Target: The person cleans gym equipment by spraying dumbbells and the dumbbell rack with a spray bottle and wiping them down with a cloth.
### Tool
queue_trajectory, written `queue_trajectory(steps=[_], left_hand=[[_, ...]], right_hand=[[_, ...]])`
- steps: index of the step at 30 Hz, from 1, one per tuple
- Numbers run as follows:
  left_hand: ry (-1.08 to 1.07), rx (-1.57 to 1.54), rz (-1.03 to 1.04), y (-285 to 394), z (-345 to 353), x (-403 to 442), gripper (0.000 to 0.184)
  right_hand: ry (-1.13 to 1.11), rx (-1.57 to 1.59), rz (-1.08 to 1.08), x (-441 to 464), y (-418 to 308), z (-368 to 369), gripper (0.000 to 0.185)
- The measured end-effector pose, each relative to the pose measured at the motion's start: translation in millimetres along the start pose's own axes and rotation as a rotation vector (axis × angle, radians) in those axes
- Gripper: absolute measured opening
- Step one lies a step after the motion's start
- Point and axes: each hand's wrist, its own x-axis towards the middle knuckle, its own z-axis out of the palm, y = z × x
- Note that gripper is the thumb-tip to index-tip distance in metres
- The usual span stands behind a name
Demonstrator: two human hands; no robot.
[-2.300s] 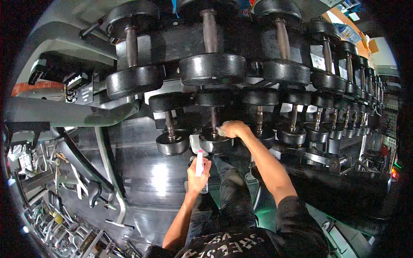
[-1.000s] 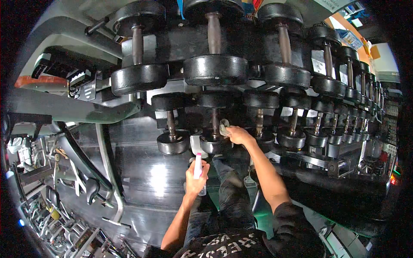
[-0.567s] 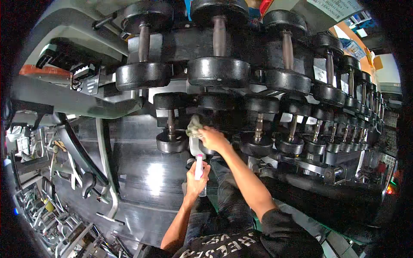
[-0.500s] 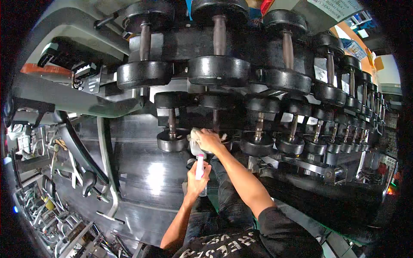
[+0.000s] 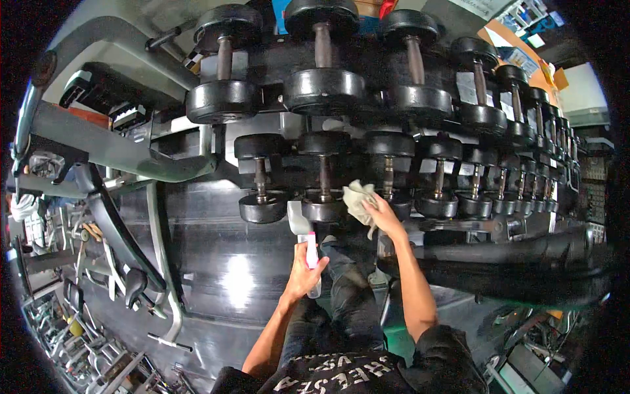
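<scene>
My left hand [image 5: 302, 276] is wrapped round a spray bottle [image 5: 312, 253] with a white and pink top and a clear lower part. It is held upright in front of my legs, below the lower row of dumbbells. In my right hand [image 5: 385, 218] is a crumpled pale cloth [image 5: 358, 202]. The cloth is in front of the near head of a black dumbbell [image 5: 388, 172] in the lower row and partly hides it; whether they touch I cannot tell. To its left lies another black dumbbell [image 5: 323, 172], fully in sight.
Larger dumbbells [image 5: 323, 90] line the upper tier of the rack, running off to the right. A grey exercise machine [image 5: 118, 141] stands at the left. Dark, shiny flooring [image 5: 216, 243] lies between it and my legs. A dark padded bench [image 5: 512, 262] is at the right.
My right hand has moved right with the cloth, away from the second lower dumbbell to the third. The spray bottle stays in my left hand, slightly shifted. The view has shifted a little.
</scene>
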Motion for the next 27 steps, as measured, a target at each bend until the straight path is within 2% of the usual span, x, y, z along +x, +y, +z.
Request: queue_trajectory(steps=[2, 3, 5, 6, 8, 9, 11, 12, 14, 17, 22, 23, 24, 26, 27], left_hand=[[-0.107, -0.179, -0.1, -9.8, 0.0, -7.9, 0.04], [-0.112, -0.184, -0.093, -12.6, -0.6, -10.9, 0.04], [-0.155, -0.206, -0.047, -19.0, -0.9, -17.1, 0.035], [-0.155, -0.213, -0.044, -17.1, -2.0, -18.7, 0.035], [-0.173, -0.348, -0.073, -13.3, -3.1, -23.7, 0.031], [-0.169, -0.339, -0.1, -13.8, -2.9, -23.9, 0.026], [-0.136, -0.273, -0.031, -15.7, -0.9, -23.1, 0.026], [-0.108, -0.204, 0.036, -16.0, 2.0, -21.1, 0.026], [-0.06, -0.219, 0.036, -12.3, 9.6, -18.5, 0.026], [0.057, -0.081, 0.009, -3.2, 15.3, -15.8, 0.025], [0.05, 0.011, -0.044, -8.8, 25.8, -16.7, 0.026], [0.053, -0.002, -0.038, -8.8, 28.1, -16.9, 0.026], [0.057, -0.017, -0.031, -6.8, 30.5, -16.3, 0.027], [0.054, -0.019, -0.046, -1.8, 33.5, -15.7, 0.026], [0.047, -0.02, -0.064, 0.6, 33.8, -16.4, 0.025]], right_hand=[[0.162, 0.357, 0.054, -24.9, 48.2, -5.5, 0.048], [0.17, 0.352, 0.05, -43.9, 42.1, -2.0, 0.048], [0.173, 1.065, 0.269, -87.3, 26.0, 2.6, 0.052], [0.085, 1.202, 0.141, -102.2, 22.7, 11.3, 0.055], [0.207, 1.315, 0.093, -128.6, 20.7, 33.0, 0.057], [0.206, 1.31, 0.093, -136.3, 27.4, 39.8, 0.057], [0.394, 1.222, 0.134, -143.3, 41.4, 51.3, 0.057], [0.392, 1.218, 0.132, -145.6, 45.8, 53.3, 0.057], [0.374, 1.168, 0.26, -151.6, 54.1, 53.6, 0.058], [0.351, 1.147, 0.27, -152.5, 55.5, 51.9, 0.058], [0.359, 1.147, 0.227, -143.0, 59.1, 47.8, 0.056], [0.372, 1.106, 0.272, -139.9, 62.5, 43.4, 0.048], [0.37, 1.106, 0.271, -133.8, 71.7, 40.4, 0.048], [0.41, 0.976, 0.234, -120.0, 79.3, 39.0, 0.046], [0.407, 0.89, 0.33, -116.9, 76.2, 37.9, 0.048]])
